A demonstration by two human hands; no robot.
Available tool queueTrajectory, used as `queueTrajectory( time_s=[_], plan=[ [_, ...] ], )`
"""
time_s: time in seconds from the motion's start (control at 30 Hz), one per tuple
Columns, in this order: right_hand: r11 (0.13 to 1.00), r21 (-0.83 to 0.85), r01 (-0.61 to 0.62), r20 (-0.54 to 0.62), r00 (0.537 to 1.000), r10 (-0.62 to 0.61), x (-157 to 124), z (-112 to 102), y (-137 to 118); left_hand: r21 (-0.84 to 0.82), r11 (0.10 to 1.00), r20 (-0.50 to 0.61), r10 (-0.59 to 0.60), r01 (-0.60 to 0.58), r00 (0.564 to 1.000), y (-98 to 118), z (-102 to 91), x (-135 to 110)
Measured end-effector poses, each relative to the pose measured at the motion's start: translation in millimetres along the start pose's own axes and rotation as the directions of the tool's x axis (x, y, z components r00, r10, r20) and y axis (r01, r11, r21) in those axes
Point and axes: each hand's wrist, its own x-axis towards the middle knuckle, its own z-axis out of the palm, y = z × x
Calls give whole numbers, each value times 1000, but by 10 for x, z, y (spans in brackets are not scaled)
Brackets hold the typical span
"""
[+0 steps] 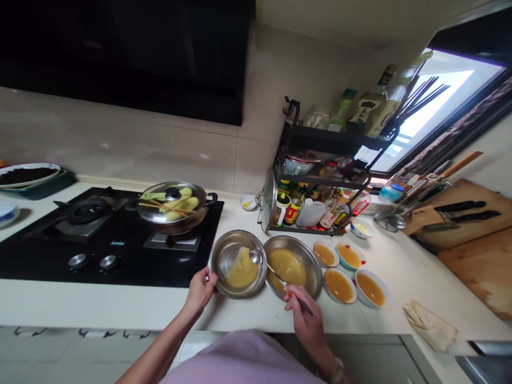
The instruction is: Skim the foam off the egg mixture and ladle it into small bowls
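My left hand (201, 290) grips the near rim of a steel bowl (218, 261) that is tilted up, with yellow batter pooled at its lower side. My right hand (303, 312) is closed on the handle of a metal ladle (256, 256), whose scoop hangs over the tilted bowl. Beside it on the right stands a second steel bowl (312, 261) holding the same yellow liquid. Several small bowls (347, 271) filled with orange-yellow liquid stand to the right of that.
A black gas hob (48, 250) lies to the left, with a glass-lidded pan (173, 208) of green vegetables and chopsticks. A condiment rack (320, 176) stands behind the bowls. Wooden boards and knives (464, 213) are at the right, a folded cloth (430, 322) near the counter edge.
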Motion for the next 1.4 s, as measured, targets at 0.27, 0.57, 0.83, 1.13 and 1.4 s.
queueTrajectory(
  time_s=[0.27,0.57,0.83,1.13,1.4],
  plan=[
    [951,204,-233,-93,962,256,39,145,143,26,1000,-11,9,-9,1000,22,-29,-43],
    [888,308,-343,-142,906,399,90,31,-25,-13,1000,-26,-13,13,1000,16,-51,-81],
    [858,404,-318,-286,847,449,126,-217,-54,-14,1000,-20,-5,5,1000,-13,-53,-114],
    [959,86,-271,-422,862,282,85,-670,229,-32,999,-25,9,-10,1000,-3,-51,-150],
    [959,-283,15,-183,981,-69,-37,-700,259,-165,983,-2,-77,75,997,118,-8,-231]
  ],
)
